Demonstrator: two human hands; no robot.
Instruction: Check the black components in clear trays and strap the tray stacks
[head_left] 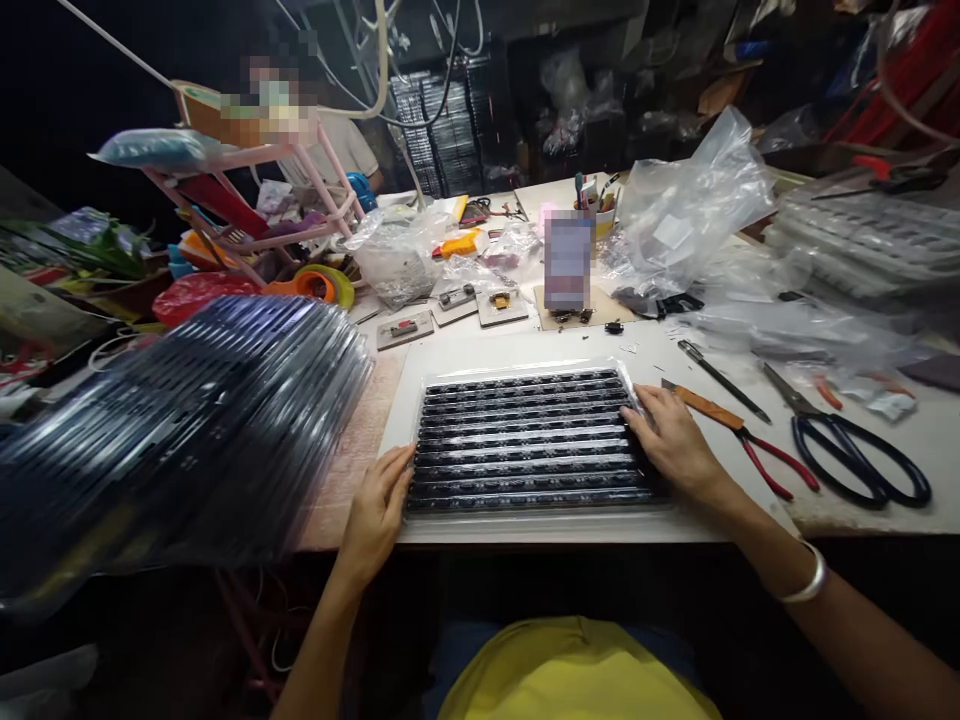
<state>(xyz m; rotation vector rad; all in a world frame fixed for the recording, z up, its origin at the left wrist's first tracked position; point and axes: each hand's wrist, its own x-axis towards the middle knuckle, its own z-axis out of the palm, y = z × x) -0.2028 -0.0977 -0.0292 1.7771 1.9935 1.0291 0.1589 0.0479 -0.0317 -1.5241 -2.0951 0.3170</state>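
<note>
A clear plastic tray (517, 514) lies flat in front of me on a white board, filled with rows of narrow black parts (521, 425) too small to name. My left hand (377, 510) holds its left edge, fingers close together. At the opposite edge, my right hand (671, 438) grips the tray's upper right side, with the fingertips over the rim. Undersides of both hands are hidden. To the right of my right hand lie orange-and-red-handled pliers (742, 430), partly behind it.
Many similar trays are stacked (202, 430) at left. Large scissors (847, 450) and a dark pen-like tool (724, 380) lie right. Behind are small square blocks (502, 307), a phone (568, 260) and plastic bags (694, 195). A pink rack (255, 240) stands back left, near another person (341, 150).
</note>
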